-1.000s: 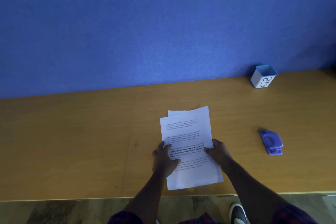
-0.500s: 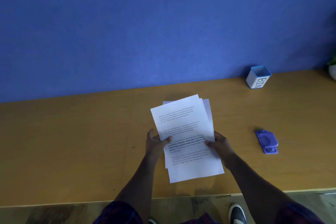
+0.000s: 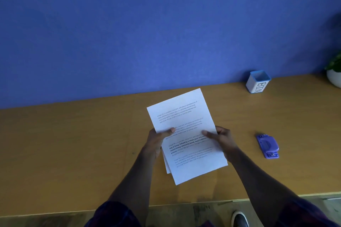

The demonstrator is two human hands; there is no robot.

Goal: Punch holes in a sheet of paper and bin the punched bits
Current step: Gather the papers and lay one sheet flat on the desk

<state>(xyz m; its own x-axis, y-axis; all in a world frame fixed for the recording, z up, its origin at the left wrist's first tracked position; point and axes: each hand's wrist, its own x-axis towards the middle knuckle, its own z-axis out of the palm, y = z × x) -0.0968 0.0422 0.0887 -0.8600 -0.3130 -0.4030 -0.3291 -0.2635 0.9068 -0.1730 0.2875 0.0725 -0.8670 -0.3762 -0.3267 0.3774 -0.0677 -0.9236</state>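
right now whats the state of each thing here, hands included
sheets of paper: printed, held up over the desk, no punched holes visible
left hand: grips the sheets' left edge
right hand: grips the sheets' right edge
hole punch: lying on the desk, untouched
bin cup: upright, open-topped, by the wall

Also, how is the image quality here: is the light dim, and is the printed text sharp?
Head view: dim, bluish light; the wall is darker toward the corners. The text on the sheets of paper is soft, mostly unreadable. The desk edge bows slightly from the wide lens. "BIN" on the bin stays legible.
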